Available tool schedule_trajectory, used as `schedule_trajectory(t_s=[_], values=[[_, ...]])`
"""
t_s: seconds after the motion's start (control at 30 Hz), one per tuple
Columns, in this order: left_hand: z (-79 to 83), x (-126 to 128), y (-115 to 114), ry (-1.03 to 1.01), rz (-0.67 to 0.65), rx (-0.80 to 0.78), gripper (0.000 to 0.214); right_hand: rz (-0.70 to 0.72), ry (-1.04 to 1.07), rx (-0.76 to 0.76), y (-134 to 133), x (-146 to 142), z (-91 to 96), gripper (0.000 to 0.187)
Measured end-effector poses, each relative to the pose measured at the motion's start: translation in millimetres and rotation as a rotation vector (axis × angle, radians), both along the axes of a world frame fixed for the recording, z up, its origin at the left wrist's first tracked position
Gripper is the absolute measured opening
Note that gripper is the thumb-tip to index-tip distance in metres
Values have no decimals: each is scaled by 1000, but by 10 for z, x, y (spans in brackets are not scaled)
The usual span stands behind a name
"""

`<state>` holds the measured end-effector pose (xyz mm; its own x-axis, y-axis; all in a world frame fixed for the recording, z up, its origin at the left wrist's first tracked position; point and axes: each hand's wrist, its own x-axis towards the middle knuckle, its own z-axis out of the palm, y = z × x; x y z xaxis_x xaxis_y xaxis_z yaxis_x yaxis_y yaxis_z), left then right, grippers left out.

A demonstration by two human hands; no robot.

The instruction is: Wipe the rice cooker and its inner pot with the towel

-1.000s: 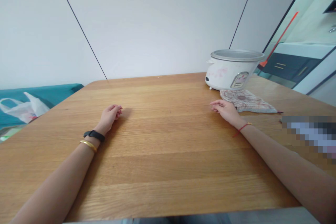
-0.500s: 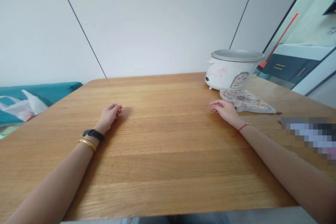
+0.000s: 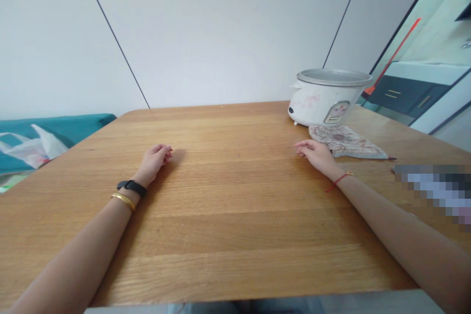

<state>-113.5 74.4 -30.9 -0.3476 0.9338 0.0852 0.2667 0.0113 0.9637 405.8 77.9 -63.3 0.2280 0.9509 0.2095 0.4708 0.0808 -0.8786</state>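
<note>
My left hand (image 3: 155,163) rests on its side on the wooden table (image 3: 228,196), its fingers loosely curled in and nothing seen in them. A black band and a gold bangle circle that wrist. On the right, my right hand (image 3: 315,155) lies on the table with fingers slightly bent and a little apart, holding nothing. Its back is next to a patterned cloth (image 3: 349,143), which is partly hidden behind the hand. A red string is tied round the right wrist. Beyond the cloth stands a white rice cooker (image 3: 312,105) without a lid; its inside is mostly out of sight.
A blurred-out object (image 3: 437,189) lies at the table's right side. To the left, a white plastic bag (image 3: 40,149) rests on a teal seat (image 3: 84,125). Behind the table rises a pale wall (image 3: 221,34). A red-orange pole (image 3: 397,54) leans beyond the doorway at right.
Both hands keep their place and pose. The whole view has shifted very slightly; no object has visibly moved.
</note>
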Motion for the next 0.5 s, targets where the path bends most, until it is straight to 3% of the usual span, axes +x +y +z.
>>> schedule_trajectory(t_s=[0.5], values=[[-6, -3, -2, -2, -24, 16, 24, 13, -28, 3, 20, 19, -35, 17]])
